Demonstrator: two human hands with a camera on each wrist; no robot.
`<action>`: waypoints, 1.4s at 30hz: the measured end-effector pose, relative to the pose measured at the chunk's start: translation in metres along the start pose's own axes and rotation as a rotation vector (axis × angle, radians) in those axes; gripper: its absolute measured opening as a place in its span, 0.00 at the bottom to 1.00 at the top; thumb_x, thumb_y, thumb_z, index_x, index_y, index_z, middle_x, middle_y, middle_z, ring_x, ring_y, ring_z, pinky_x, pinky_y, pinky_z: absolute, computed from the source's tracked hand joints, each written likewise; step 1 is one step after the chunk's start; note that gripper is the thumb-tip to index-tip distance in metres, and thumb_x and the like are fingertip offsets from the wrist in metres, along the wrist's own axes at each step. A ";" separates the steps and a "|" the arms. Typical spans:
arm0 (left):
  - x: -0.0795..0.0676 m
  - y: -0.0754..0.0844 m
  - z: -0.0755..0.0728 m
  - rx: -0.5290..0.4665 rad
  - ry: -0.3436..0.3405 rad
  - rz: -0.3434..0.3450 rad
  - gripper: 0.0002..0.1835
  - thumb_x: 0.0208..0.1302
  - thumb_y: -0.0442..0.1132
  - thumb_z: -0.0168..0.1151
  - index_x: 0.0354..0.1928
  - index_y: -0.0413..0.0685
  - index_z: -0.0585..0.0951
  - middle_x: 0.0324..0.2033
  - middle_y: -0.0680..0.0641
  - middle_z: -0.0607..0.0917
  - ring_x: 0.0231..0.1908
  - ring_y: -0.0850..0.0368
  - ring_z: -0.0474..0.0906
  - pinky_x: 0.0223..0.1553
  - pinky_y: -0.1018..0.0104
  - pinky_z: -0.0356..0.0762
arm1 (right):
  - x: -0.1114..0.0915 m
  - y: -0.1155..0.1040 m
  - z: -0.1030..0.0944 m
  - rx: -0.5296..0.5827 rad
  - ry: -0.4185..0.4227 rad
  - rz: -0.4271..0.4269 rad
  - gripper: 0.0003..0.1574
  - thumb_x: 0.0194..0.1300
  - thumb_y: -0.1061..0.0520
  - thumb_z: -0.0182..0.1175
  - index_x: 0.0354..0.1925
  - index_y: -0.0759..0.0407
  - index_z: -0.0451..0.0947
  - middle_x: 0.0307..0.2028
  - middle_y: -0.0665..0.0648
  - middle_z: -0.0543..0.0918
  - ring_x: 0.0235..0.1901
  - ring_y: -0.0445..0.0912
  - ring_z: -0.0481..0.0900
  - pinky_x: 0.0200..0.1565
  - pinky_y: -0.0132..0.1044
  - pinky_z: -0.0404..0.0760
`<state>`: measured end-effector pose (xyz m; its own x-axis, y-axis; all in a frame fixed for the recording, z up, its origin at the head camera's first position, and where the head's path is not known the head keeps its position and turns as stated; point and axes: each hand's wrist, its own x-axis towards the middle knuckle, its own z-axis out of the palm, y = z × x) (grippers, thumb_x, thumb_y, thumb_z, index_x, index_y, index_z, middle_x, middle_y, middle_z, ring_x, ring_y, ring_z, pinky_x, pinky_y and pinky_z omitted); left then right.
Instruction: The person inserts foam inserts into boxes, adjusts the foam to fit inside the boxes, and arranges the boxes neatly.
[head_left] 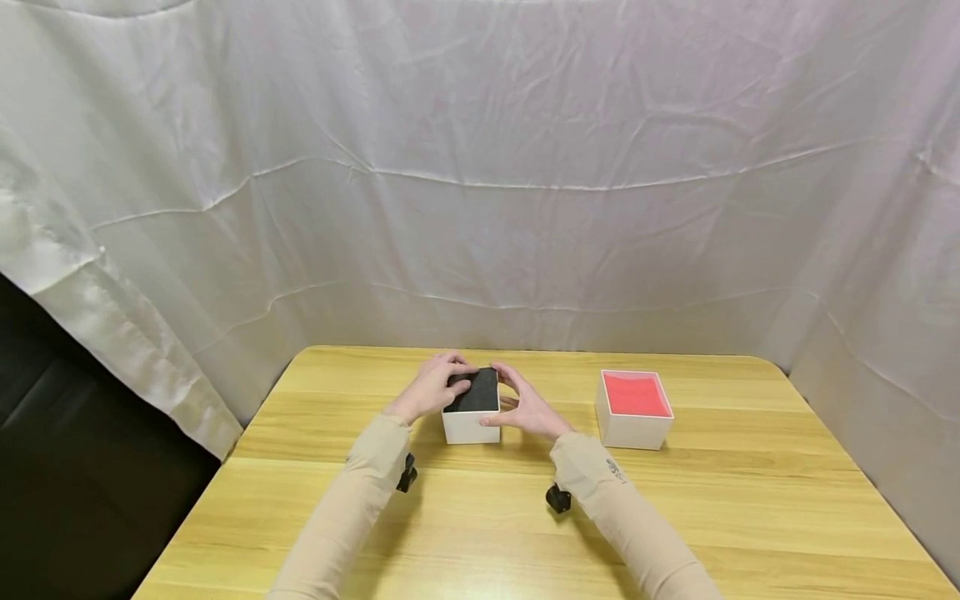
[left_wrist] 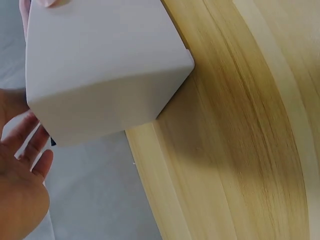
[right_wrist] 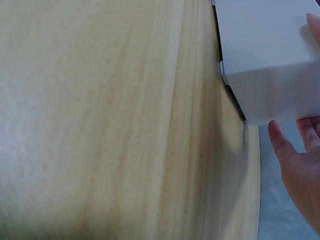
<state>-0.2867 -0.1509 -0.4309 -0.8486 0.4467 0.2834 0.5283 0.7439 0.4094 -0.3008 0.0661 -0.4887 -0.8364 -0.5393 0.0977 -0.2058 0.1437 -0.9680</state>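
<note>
A white square box (head_left: 471,430) stands near the middle of the table, its top filled with a soft-looking black material (head_left: 482,390). My left hand (head_left: 433,388) reaches over the box's left rim, and its fingers rest on the black material. On the other side, my right hand (head_left: 531,410) holds the box, thumb on the front face and fingers toward the far right corner. In the left wrist view, the fingers (left_wrist: 35,142) lie along the edge of the white box (left_wrist: 105,60). The right wrist view has the box (right_wrist: 270,40) with fingertips at its side.
A second white box (head_left: 636,433) sits to the right, with red material (head_left: 637,395) inside. The wooden table (head_left: 480,533) has rounded far corners. Pale curtains (head_left: 525,233) hang behind it, and a black surface (head_left: 82,467) shows at the left.
</note>
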 end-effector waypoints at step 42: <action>-0.005 0.000 -0.006 -0.044 -0.277 0.182 0.27 0.70 0.40 0.62 0.69 0.38 0.73 0.71 0.38 0.72 0.70 0.36 0.68 0.70 0.39 0.65 | -0.003 -0.003 0.001 -0.011 0.002 0.027 0.66 0.55 0.60 0.76 0.79 0.56 0.45 0.77 0.64 0.55 0.78 0.59 0.53 0.73 0.53 0.65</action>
<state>-0.2826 -0.1559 -0.4274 -0.7124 0.6930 0.1109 0.6673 0.6199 0.4128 -0.2977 0.0667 -0.4863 -0.8425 -0.5338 0.0724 -0.1888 0.1668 -0.9677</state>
